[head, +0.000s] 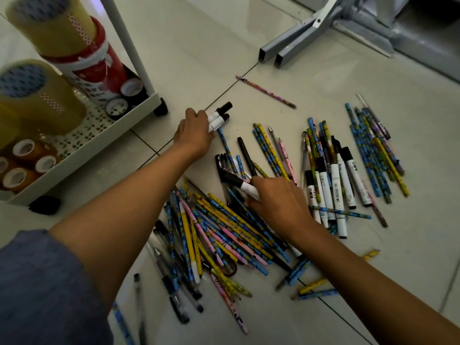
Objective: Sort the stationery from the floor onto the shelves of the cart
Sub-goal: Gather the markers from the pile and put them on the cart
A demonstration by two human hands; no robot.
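Markers (219,117) sit bunched in the left hand (193,134), their lower ends hidden; the right hand (278,202) grips one marker (240,184) over the floor pile (224,232), covering pencils. Cart (104,135) partly cropped.

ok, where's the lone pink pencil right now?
Head view, upper centre: the pink pencil lies alone on the floor tile, between the grey metal legs and the main pile, right of the cart.
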